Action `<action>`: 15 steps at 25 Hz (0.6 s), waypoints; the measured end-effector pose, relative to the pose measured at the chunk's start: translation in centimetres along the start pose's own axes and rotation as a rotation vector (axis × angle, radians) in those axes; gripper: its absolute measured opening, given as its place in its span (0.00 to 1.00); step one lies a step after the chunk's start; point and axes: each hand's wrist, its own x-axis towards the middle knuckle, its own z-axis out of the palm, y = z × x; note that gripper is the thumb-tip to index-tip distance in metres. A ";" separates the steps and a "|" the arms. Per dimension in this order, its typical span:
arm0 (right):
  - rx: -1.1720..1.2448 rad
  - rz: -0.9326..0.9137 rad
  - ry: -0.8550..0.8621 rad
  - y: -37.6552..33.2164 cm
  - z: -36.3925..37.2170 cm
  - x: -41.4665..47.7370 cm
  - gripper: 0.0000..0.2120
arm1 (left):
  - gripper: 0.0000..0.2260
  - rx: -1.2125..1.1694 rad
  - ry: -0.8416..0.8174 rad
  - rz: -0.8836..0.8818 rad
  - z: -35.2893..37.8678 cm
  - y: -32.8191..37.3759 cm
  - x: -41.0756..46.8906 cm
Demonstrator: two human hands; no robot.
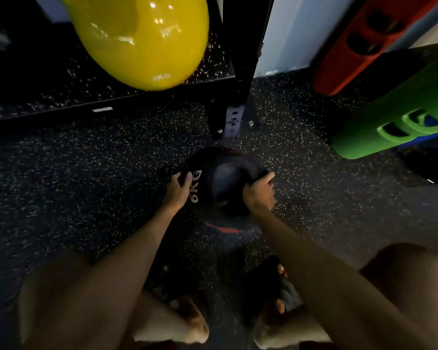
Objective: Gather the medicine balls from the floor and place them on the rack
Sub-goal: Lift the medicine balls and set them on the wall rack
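Though motion blur hides whether it rests on the floor or hangs just above it, the black medicine ball sits low in front of the person's feet, its white "6KG" marking facing up on its left side. The left hand grips the ball's left flank, fingers curled over the edge and the thumb lying next to the marking. The right hand grips the opposite flank, its fingers wrapped round the ball's right rim. Both forearms reach down to the ball from the near side. A thin red edge shows at the ball's near underside.

Around the ball spreads dark speckled rubber floor. Just beyond the ball stands the bolted foot of the rack, a black upright post with a low rail running off to the left. Beyond the ball and to its left, a glossy yellow ball sits on that rack. To the ball's far right lean a red pad and a green pad with grip holes. Nearer than the ball are the person's sandalled feet.
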 end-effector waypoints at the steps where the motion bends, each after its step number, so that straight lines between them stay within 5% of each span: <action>1: 0.028 -0.002 0.048 0.2 0.6 0.6 0.37 | 0.31 -0.089 -0.032 -0.022 0.4 -0.6 1.6; 10: 0.063 -0.087 0.161 0.0 -0.9 3.9 0.22 | 0.31 -0.568 -0.208 -0.157 5.3 -2.9 7.0; 15: 0.145 -0.082 0.156 4.7 -3.6 6.6 0.18 | 0.38 -0.505 -0.400 -0.196 7.9 -3.4 8.3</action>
